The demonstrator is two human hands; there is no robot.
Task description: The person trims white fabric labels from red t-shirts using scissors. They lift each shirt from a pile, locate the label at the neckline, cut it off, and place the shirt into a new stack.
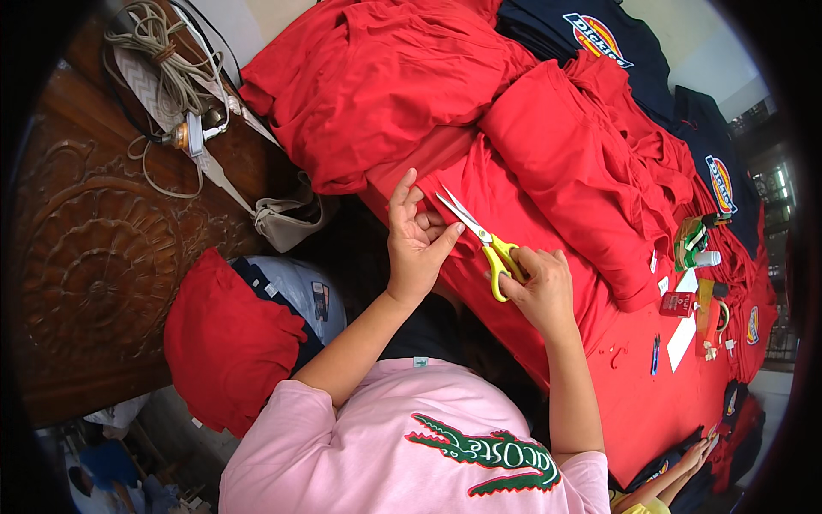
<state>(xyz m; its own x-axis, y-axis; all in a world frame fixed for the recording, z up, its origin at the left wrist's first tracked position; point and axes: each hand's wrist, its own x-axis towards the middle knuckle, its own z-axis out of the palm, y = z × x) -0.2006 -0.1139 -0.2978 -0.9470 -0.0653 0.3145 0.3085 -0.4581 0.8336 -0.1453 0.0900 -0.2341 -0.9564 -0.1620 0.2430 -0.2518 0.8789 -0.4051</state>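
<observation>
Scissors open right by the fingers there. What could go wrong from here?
1. The scissors are open with the blades next to the left hand; its fingertips sit almost against a blade, so closing them could nick a finger.
2. The right hand works over red fabric lying in folds; a cut might catch a layer beneath.
3. Small items lie loose near the table edge, including a red box, and could get knocked off.
</observation>
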